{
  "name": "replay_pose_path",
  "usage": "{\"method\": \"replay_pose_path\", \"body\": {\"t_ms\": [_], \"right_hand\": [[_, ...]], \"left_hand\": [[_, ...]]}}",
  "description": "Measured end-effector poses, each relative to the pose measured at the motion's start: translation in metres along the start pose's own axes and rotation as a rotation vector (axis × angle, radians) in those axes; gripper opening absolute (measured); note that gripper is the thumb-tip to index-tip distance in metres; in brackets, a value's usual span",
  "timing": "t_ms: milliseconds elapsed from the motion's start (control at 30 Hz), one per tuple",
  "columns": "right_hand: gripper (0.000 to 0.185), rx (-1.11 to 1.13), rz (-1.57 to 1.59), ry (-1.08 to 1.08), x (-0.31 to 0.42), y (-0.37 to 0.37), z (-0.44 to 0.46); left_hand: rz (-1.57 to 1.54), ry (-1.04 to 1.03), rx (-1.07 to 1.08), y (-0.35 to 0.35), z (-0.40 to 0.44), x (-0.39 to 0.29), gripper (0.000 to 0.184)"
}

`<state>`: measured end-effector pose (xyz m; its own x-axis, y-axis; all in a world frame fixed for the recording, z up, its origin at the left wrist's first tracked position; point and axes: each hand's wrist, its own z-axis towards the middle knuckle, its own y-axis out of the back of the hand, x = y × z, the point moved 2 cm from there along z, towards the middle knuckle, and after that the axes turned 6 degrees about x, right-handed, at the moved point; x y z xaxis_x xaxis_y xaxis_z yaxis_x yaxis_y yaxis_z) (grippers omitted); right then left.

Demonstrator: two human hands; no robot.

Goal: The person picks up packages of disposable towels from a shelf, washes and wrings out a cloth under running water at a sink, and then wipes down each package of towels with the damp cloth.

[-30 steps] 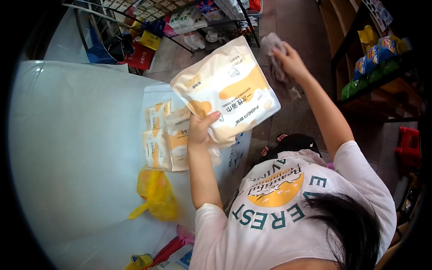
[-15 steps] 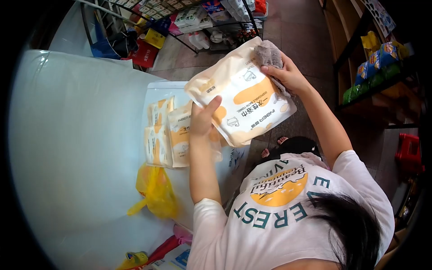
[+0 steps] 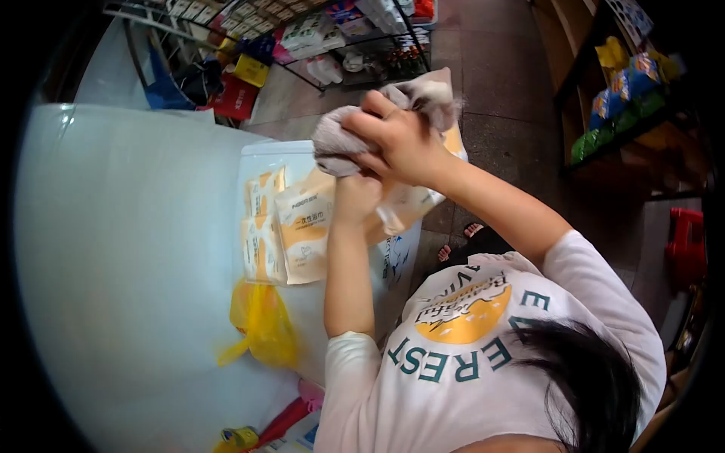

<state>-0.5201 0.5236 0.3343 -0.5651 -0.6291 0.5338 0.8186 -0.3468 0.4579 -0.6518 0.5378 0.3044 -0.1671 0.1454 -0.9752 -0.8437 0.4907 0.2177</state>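
Observation:
My right hand (image 3: 400,143) is closed on a greyish cloth (image 3: 338,140), which lies bunched over the upper part of a white and orange towel package (image 3: 411,208). Just below it, my left hand (image 3: 358,198) grips the package's left side; its fingertips are hidden. The package is held up above the edge of a white surface and is largely covered by my hands and the cloth. To its left, more packages of the same design (image 3: 306,230) lie on a white lid-like surface (image 3: 283,151).
A yellow plastic bag (image 3: 264,325) lies below the packages. Racks with goods (image 3: 310,38) stand at the top, with a red box (image 3: 232,98) beside them. At the right are a shelf with snack bags (image 3: 630,83) and a red plastic item (image 3: 686,249).
My right hand has brought the cloth from the right onto the package and across to its left side. The package has tilted, and its printed front is now mostly hidden.

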Motion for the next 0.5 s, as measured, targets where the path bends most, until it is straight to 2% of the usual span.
{"method": "replay_pose_path", "body": {"t_ms": [33, 67, 167, 267, 333, 367, 433, 467, 500], "right_hand": [[0.037, -0.022, 0.054, 0.002, -0.007, -0.005, 0.007], [0.033, -0.068, -0.048, -0.014, -0.012, -0.005, 0.012], [0.028, -0.038, -0.177, -0.337, -0.051, 0.013, 0.022], [0.032, -0.032, -0.051, -0.438, -0.095, 0.011, 0.005], [0.027, -0.191, 0.006, -0.491, -0.115, 0.027, -0.002], [0.026, -0.249, 0.07, -0.529, -0.117, 0.034, -0.006], [0.031, -0.256, 0.181, -0.355, -0.087, 0.029, 0.0], [0.035, -0.16, 0.125, -0.316, -0.047, 0.031, 0.004], [0.039, -0.156, 0.039, -0.114, -0.024, 0.015, 0.004]], "left_hand": [[0.108, -0.073, 0.02, -0.002, -0.003, -0.005, 0.034], [0.111, -0.078, 0.023, -0.003, -0.003, -0.011, 0.034], [0.02, -0.007, 0.007, -0.017, -0.009, -0.026, 0.03], [-0.057, 0.025, 0.031, -0.012, -0.006, -0.007, 0.033], [-0.289, -0.011, -0.046, -0.002, -0.005, 0.005, 0.036], [-0.287, 0.0, -0.047, 0.001, -0.006, 0.006, 0.036], [-0.428, 0.106, 0.001, 0.003, -0.002, 0.003, 0.04], [-0.413, 0.072, 0.041, 0.001, 0.002, 0.0, 0.04], [-0.17, 0.099, 0.126, 0.009, 0.009, 0.015, 0.038]]}}
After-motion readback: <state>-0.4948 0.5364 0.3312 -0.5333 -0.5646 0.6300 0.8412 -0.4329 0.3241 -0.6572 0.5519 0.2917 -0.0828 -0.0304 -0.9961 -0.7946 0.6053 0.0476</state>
